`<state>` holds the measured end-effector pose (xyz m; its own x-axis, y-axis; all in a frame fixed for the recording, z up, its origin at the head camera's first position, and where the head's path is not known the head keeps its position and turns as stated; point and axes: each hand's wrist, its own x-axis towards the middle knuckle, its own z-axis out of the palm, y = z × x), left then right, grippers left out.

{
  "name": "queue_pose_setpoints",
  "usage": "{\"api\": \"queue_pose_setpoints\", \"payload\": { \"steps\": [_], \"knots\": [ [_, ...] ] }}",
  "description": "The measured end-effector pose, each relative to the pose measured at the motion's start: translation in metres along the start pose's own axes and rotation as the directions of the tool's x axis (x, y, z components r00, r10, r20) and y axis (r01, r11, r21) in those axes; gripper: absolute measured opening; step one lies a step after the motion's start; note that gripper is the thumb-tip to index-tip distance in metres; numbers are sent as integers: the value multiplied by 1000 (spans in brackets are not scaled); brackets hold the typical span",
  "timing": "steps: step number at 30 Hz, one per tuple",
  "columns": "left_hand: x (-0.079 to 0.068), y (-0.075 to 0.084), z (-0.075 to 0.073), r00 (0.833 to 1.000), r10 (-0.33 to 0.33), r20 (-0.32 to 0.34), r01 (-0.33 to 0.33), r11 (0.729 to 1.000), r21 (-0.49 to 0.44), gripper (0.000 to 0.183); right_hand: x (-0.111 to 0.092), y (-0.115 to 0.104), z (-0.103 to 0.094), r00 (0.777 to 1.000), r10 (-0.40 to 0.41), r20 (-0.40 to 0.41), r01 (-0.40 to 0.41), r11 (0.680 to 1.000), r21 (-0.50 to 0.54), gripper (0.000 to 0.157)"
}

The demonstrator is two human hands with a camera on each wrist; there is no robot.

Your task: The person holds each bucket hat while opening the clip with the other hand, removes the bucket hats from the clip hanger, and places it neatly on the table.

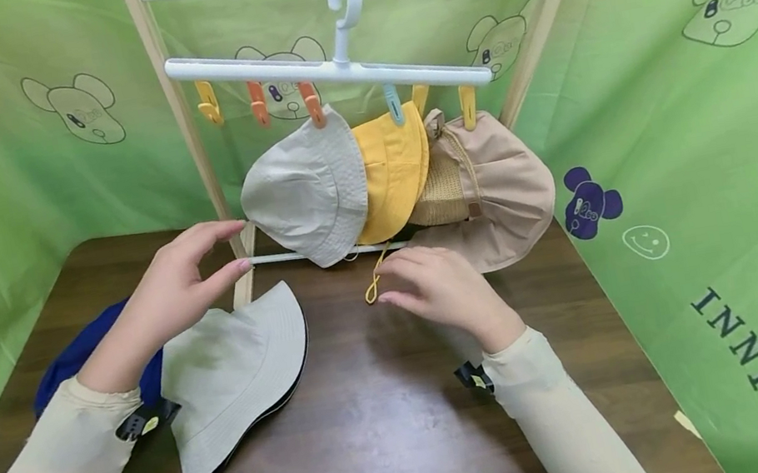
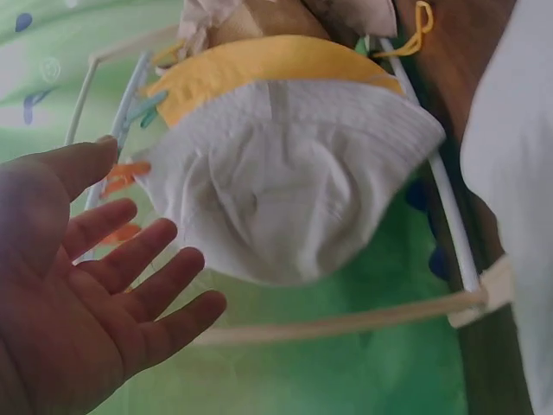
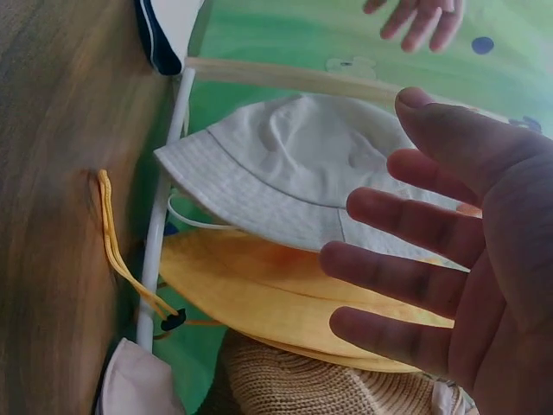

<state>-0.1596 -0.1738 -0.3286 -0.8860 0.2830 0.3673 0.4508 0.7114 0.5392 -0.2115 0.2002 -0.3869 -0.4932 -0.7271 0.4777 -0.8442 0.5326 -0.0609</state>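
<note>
A light grey bucket hat (image 1: 298, 191) hangs by an orange clip (image 1: 313, 104) from the white hanger (image 1: 327, 70). Behind it hang a yellow hat (image 1: 392, 171) and a beige wide-brimmed hat (image 1: 501, 173) with a knitted part. My left hand (image 1: 182, 284), fingers spread and holding nothing, is beside the grey hat's crown in the head view. My right hand (image 1: 444, 284) is also empty, below the yellow hat and close to its yellow cord (image 1: 373, 281). In the right wrist view its fingers (image 3: 397, 277) are extended in front of the grey and yellow hats.
The hanger hooks over the top bar of a wooden rack (image 1: 175, 95). A pale bucket hat with dark lining (image 1: 235, 372) lies on the brown table (image 1: 384, 438) at left, beside a blue hat (image 1: 84, 356) partly hidden by my left arm. Spare clips (image 1: 208, 104) hang at the hanger's left.
</note>
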Motion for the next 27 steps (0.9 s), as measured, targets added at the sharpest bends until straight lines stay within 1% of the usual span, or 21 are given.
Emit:
{"api": "queue_pose_setpoints", "payload": {
  "steps": [7, 12, 16, 19, 23, 27],
  "knots": [
    [26, 20, 0, 1000, -1, -7, 1, 1000, -4, 51, -1, 2, -3, 999, 47, -2, -47, 999, 3, 36],
    [41, 32, -3, 1000, 7, -16, -7, 1000, -30, 51, -1, 4, -5, 998, 59, -12, -59, 998, 8, 37],
    [48, 38, -5, 1000, -2, -17, 2, 999, -43, 52, 1, 5, -7, 997, 70, -23, -70, 997, 25, 37],
    [53, 40, -3, 1000, -5, -12, 5, 998, -59, 54, 1, 6, -8, 996, 82, -32, -81, 996, 43, 36],
    [60, 44, 0, 1000, -12, 3, 12, 995, -103, 56, 2, 8, -9, 994, 94, -46, -91, 993, 77, 35],
    [70, 48, 3, 1000, -17, 6, 17, 990, -141, 59, 3, 11, -10, 991, 118, -63, -113, 990, 81, 34]
  ]
}}
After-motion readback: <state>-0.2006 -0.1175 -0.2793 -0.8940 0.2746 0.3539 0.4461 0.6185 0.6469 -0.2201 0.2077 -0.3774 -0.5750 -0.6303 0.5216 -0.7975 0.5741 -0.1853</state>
